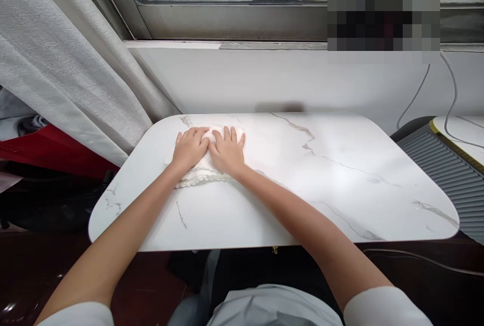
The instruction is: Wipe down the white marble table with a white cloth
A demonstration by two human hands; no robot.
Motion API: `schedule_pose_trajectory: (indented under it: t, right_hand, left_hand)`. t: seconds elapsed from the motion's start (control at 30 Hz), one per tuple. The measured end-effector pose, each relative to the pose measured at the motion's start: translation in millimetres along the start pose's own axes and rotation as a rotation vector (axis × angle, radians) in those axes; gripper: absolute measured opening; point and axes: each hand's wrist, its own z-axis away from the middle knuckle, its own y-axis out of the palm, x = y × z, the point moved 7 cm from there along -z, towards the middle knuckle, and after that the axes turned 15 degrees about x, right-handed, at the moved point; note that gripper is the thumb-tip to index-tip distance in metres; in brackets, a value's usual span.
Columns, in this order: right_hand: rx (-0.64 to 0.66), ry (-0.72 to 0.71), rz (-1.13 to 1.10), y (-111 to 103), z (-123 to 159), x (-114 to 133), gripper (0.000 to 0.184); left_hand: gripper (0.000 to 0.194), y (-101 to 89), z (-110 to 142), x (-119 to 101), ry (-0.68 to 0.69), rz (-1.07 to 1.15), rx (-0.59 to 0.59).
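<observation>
A small white cloth (204, 174) with a scalloped edge lies folded on the far left part of the white marble table (321, 184). My left hand (190, 147) rests flat on the cloth's left side, fingers stretched toward the window. My right hand (228, 150) lies flat beside it on the cloth's right side, fingers spread. The two hands touch at the thumbs. Most of the cloth is hidden under them.
A grey curtain (64, 68) hangs at the left, down to the table's far left corner. A window sill (227, 46) and white wall stand behind the table. A ribbed grey object (446, 169) and cables (449, 109) are at the right. Red fabric (56, 152) lies at the left.
</observation>
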Motion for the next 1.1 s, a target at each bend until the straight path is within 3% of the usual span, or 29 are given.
schedule_pose_trajectory:
  t: [0.47, 1.1]
  right_hand:
    - [-0.050, -0.013, 0.032, -8.8, -69.1, -5.7, 0.051]
    - [-0.085, -0.005, 0.141, -8.2, -128.4, 3.0, 0.051]
  left_hand:
    - [0.042, -14.7, -61.4, 32.5, -0.029, 0.053, -0.118]
    - [0.045, -27.4, -110.9, 58.5, 0.014, 0.042, -0.127]
